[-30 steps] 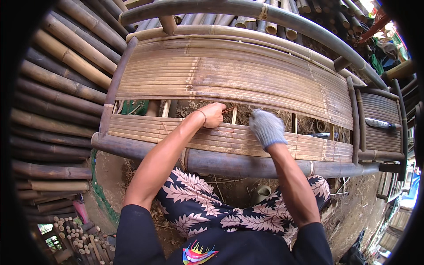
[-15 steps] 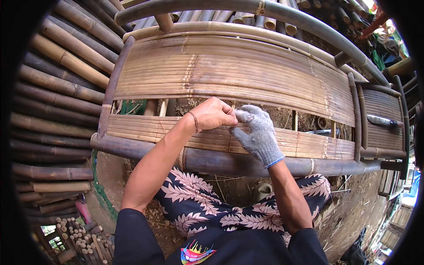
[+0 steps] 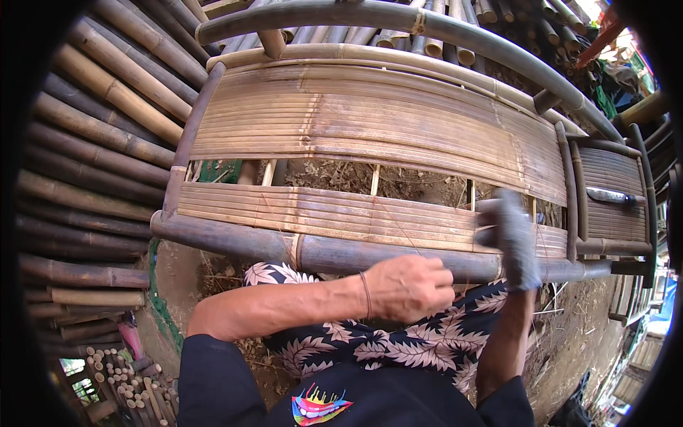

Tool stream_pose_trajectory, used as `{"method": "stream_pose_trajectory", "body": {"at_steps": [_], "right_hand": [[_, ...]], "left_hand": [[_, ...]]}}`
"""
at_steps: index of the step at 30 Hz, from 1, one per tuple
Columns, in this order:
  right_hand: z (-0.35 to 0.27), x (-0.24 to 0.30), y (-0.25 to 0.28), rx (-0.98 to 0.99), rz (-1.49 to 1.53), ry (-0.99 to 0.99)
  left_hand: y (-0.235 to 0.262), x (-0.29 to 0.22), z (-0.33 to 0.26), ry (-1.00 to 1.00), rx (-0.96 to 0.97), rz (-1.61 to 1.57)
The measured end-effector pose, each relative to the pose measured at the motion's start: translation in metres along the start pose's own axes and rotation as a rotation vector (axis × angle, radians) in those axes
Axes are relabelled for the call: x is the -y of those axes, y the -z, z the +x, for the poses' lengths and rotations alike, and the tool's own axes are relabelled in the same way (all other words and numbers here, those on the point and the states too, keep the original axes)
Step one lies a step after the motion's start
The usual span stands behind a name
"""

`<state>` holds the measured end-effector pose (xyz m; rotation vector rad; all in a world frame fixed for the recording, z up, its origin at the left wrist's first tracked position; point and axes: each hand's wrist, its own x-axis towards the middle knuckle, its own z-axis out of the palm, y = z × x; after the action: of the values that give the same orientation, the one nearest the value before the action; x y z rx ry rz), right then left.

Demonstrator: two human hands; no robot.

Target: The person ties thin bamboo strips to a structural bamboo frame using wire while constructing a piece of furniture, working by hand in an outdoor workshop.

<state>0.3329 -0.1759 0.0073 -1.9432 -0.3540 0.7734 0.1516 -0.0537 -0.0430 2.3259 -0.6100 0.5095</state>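
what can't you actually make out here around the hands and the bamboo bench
- Head view: the gloved right hand is motion-blurred; its grip cannot be told.
- Head view: the bare left hand shows only its back; its curled fingers hide anything held.
- Head view: a thin string across the slats is too fine to follow to either hand.
- Head view: the bench's right end bends into the dark fisheye rim.

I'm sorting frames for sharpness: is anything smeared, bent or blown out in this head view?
In the head view, the gloved right hand is motion-blurred; the bare left hand and the slatted bamboo bench are sharp. The fisheye bows the bamboo poles near the dark rim. The top right corner looks overexposed.
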Motion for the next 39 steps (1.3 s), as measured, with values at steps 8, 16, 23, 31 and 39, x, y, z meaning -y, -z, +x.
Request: {"method": "stream_pose_trajectory", "body": {"at_steps": [8, 16, 23, 31, 39], "right_hand": [[0.02, -0.003, -0.067, -0.011, -0.264, 0.595], [0.012, 0.076, -0.034, 0.246, -0.101, 0.208], [-0.039, -0.019, -0.099, 0.536, -0.641, 0.506], [-0.049, -0.053, -0.055, 0.639, -0.77, 0.799], [-0.025, -0.073, 0.064, -0.04, -0.683, 0.402]], "left_hand": [[0.059, 0.027, -0.042, 0.27, -0.34, -0.072], [0.072, 0.134, -0.063, 1.259, 0.573, -0.068], [0.059, 0.127, -0.07, 1.148, 0.386, 0.057], [0.064, 0.122, -0.075, 1.142, 0.325, 0.101], [0.142, 0.084, -0.152, 0.682, 0.287, 0.252]]}}
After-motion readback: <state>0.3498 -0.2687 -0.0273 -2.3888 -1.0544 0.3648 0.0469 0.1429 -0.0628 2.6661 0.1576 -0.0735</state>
